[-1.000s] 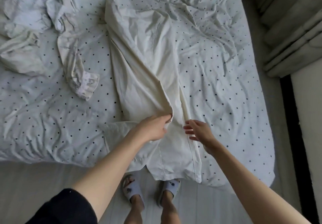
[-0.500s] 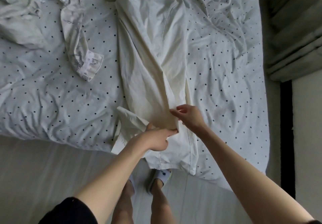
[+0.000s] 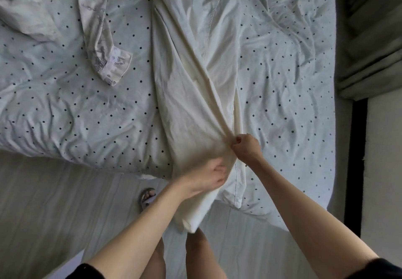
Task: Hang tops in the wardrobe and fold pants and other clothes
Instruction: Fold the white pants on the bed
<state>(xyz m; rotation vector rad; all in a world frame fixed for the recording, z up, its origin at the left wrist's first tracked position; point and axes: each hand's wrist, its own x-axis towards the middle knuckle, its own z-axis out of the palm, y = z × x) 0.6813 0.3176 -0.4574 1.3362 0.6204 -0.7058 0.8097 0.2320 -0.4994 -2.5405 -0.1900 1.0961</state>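
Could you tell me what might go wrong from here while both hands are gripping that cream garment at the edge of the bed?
1. The cream garment is bunched between the left hand and the right hand, so any fold may set in creases.
2. Its lower end hangs off the bed toward the floor and could drag there.
3. Pulling may ruck up the dotted sheet underneath.

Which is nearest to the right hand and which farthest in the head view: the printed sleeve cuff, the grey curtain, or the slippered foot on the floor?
From the right hand, which grips the cream garment:
1. Slippered foot, below and to its left on the floor.
2. Grey curtain, up at the right edge.
3. Printed sleeve cuff, up on the bed's left side.
Curtain and cuff are close; the cuff looks slightly farther.
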